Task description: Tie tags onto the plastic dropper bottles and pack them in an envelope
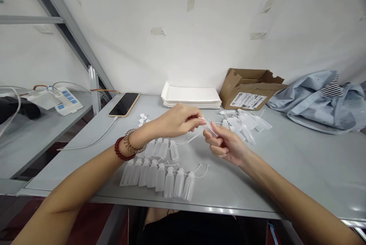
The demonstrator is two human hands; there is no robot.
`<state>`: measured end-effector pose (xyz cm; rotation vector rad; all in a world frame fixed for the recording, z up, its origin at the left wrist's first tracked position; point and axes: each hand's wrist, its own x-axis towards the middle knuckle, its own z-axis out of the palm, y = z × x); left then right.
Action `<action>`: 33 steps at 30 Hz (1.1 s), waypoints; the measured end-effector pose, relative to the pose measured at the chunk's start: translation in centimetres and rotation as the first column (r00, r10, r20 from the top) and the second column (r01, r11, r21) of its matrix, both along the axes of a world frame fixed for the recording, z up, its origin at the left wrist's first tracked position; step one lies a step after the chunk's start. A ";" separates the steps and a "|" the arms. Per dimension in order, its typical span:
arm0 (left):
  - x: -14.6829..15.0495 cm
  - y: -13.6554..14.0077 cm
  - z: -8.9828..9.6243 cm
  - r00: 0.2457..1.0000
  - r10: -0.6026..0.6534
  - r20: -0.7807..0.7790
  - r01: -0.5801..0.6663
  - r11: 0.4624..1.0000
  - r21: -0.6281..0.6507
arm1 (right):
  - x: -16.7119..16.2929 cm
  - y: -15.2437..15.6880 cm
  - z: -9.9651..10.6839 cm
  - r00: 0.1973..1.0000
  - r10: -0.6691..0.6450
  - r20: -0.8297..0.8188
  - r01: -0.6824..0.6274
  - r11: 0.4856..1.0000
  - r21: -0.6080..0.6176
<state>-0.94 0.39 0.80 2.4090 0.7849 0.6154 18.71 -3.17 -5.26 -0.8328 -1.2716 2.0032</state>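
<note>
Both hands meet over the middle of the grey table. My right hand [224, 142] is closed around a small translucent plastic bottle [211, 130], tilted with its neck toward the left. My left hand [183, 120] pinches at the neck end of that same bottle; the fingertips hide what exactly they grip. In front of my left forearm, several similar bottles [168, 184] lie in a row, with thin strap-like tails at their necks. Behind that row is another row of bottles [164, 148], partly covered by my left wrist. Small white caps [143, 118] lie beyond the wrist.
A loose pile of bottles [246, 123] lies right of my hands. Behind stand a stack of white envelopes or sheets [191, 96] and an open cardboard box [248, 90]. Blue fabric [323, 104] lies far right. A phone [124, 104] with a cable is at the left.
</note>
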 end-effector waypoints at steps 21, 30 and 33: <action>0.2 0.5 -0.8 0.981 0.169 -0.100 -0.196 0.873 -0.446 | -1.4 -1.1 -1.9 0.405 -0.913 0.046 -0.378 -0.122 0.918; 0.5 -0.2 -0.3 0.988 0.150 -0.036 -0.154 0.943 -0.295 | -0.6 -0.8 -0.2 0.806 -0.410 0.427 0.002 0.723 0.691; 0.6 -0.3 -0.4 0.992 0.121 -0.026 -0.124 0.972 -0.199 | -0.3 -0.6 0.1 0.939 -0.136 0.315 -0.012 0.904 0.426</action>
